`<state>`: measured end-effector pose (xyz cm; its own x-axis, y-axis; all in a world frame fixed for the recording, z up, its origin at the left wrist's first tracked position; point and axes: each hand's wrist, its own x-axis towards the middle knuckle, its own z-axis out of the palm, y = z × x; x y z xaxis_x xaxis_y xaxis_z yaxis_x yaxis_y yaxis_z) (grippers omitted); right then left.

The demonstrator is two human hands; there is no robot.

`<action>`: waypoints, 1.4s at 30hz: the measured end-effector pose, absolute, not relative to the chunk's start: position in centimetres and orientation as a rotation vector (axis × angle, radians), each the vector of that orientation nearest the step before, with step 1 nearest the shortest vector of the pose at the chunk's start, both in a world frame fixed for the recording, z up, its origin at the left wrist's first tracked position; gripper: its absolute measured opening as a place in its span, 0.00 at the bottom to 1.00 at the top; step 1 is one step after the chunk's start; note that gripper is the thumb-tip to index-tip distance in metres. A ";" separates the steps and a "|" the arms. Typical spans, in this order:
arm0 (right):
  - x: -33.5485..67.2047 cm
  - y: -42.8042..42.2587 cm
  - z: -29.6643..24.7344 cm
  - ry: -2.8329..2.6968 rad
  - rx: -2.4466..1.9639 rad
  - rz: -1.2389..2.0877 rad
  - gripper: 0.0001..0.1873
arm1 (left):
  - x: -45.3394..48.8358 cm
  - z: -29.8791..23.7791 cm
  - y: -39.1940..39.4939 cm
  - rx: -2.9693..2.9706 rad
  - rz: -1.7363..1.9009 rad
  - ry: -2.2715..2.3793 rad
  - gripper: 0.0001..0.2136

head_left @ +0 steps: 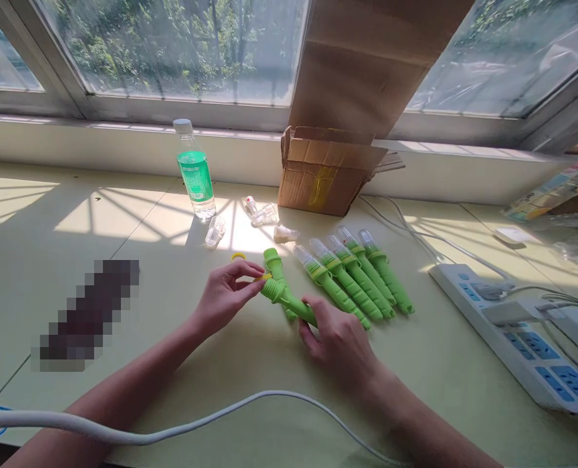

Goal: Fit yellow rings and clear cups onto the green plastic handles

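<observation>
My right hand (342, 341) is wrapped round a green plastic handle (293, 304) with a threaded end pointing left. At that threaded end, my left hand (223, 292) pinches a small yellow ring (264, 277) between thumb and fingers. Whether the ring is seated over the thread or just touching it, I cannot tell. Partly hidden behind the held piece lies a second green handle (274, 260) without a cap. Another yellow ring (238, 257) rests just beyond my left fingers. Several green handles with clear caps (340, 273) lie in a row to the right.
Loose clear caps (265, 215) lie beyond my hands, near a water bottle (195, 175) and an open cardboard box (320, 175). A power strip (517, 338) with cables occupies the right. A white cable (269, 394) crosses in front of my forearms. A pixelated dark object (91, 315) lies left.
</observation>
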<state>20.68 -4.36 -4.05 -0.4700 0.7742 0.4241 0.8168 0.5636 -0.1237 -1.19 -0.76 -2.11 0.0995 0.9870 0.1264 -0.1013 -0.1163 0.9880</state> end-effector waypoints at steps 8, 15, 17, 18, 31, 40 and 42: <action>20.8 -4.2 -4.0 -2.385 -1.308 -0.062 0.11 | -1.4 -1.6 -0.9 1.229 1.235 0.965 0.06; 20.9 -4.2 -4.0 -2.371 -1.232 -0.107 0.11 | -1.4 -1.4 -0.8 1.206 1.193 0.978 0.09; 20.9 -4.2 -4.0 -2.373 -1.234 -0.101 0.11 | -1.5 -1.3 -0.8 1.208 1.186 0.980 0.09; 20.9 -4.2 -3.9 -2.377 -1.240 -0.097 0.12 | -1.5 -1.3 -0.8 1.211 1.182 0.980 0.08; 21.0 -4.3 -4.2 -2.417 -1.297 -0.225 0.14 | -1.9 -1.7 -0.4 1.251 1.034 0.930 0.10; 21.4 -4.4 -4.3 -2.411 -1.274 -0.257 0.22 | -2.2 -1.5 -0.7 1.532 1.011 0.908 0.10; 21.4 -4.4 -4.4 -2.412 -1.260 -0.248 0.22 | -2.1 -1.5 -0.7 1.582 1.029 0.911 0.10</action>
